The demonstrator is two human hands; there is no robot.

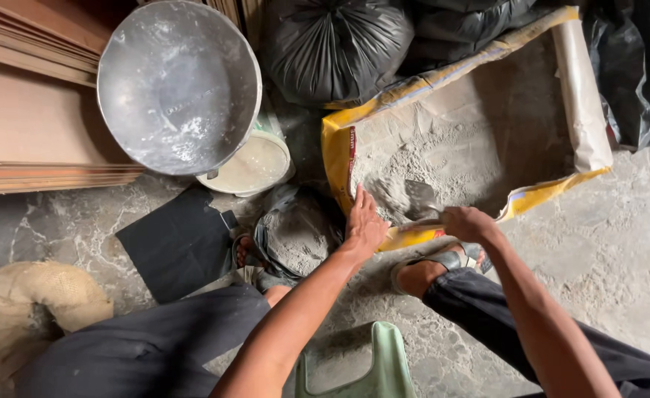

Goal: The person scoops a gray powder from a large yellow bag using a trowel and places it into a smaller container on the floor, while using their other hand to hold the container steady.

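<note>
i'm pressing my left hand (pixel 365 221) flat, fingers apart, on the cement sack (pixel 583 96) rim at six o'clock. my right hand (pixel 466 221) is clamping a scoop (pixel 422 211) in the grey powder (pixel 428 158): loose, heavy, dusty, so i'm gripping the paper edge.

Single head cam, steep downward look, close over open cement sack (pixel 472 147) on floor (pixel 620 236).
</note>
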